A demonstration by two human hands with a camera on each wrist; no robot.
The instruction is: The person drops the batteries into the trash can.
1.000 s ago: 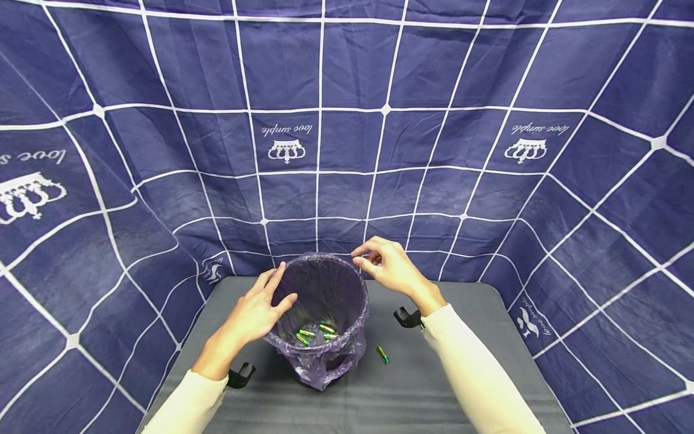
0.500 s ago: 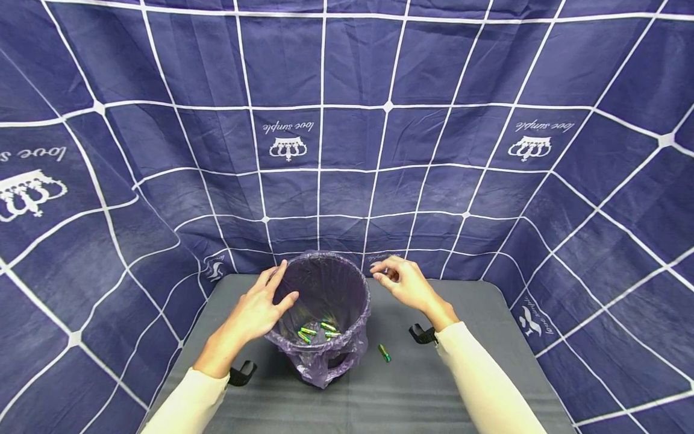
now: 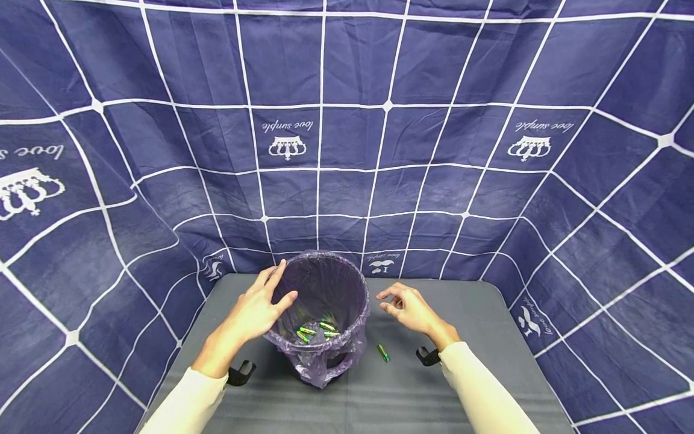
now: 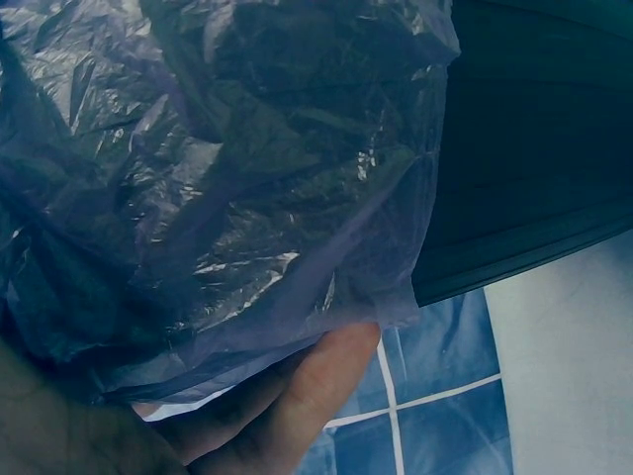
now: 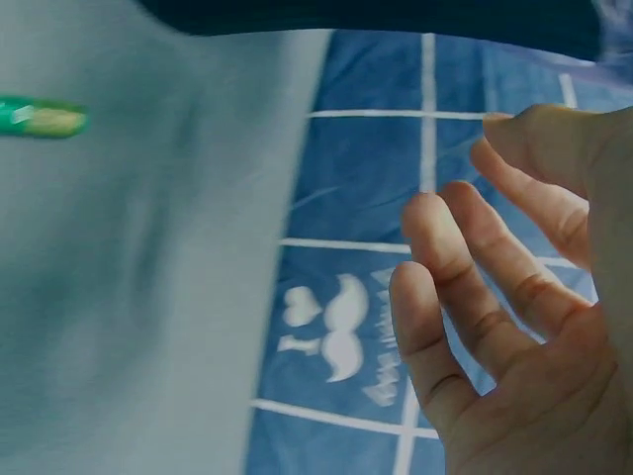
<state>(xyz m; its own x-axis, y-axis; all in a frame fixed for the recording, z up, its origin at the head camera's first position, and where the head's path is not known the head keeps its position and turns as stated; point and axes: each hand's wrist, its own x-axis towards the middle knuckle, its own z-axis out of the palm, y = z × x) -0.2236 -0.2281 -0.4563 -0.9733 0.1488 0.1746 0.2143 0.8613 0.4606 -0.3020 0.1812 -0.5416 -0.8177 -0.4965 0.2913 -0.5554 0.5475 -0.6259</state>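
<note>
A trash can lined with a thin purple plastic bag (image 3: 325,358) stands on the grey table. My left hand (image 3: 255,313) rests at its left rim, fingers extended and thumb over the opening. In the left wrist view, the fingers (image 4: 326,386) lie against the outside of the bag (image 4: 247,198). Inside the can lie several green-gold batteries (image 3: 307,330). One more battery (image 3: 383,352) is on the table to the right of the can. Above and behind it hovers my right hand (image 3: 409,308), loosely bent and holding nothing; the right wrist view shows its fingers (image 5: 465,257) apart.
Blue cloth walls (image 3: 347,144) with white grid lines surround the grey table (image 3: 461,374) at the back and both sides. Black wrist mounts (image 3: 428,355) hang under both wrists. The can's dark side (image 4: 554,148) shows below the bag.
My right hand has drawn back from the can's right rim, moving right and then down toward the loose battery. The left hand stays at the rim.
</note>
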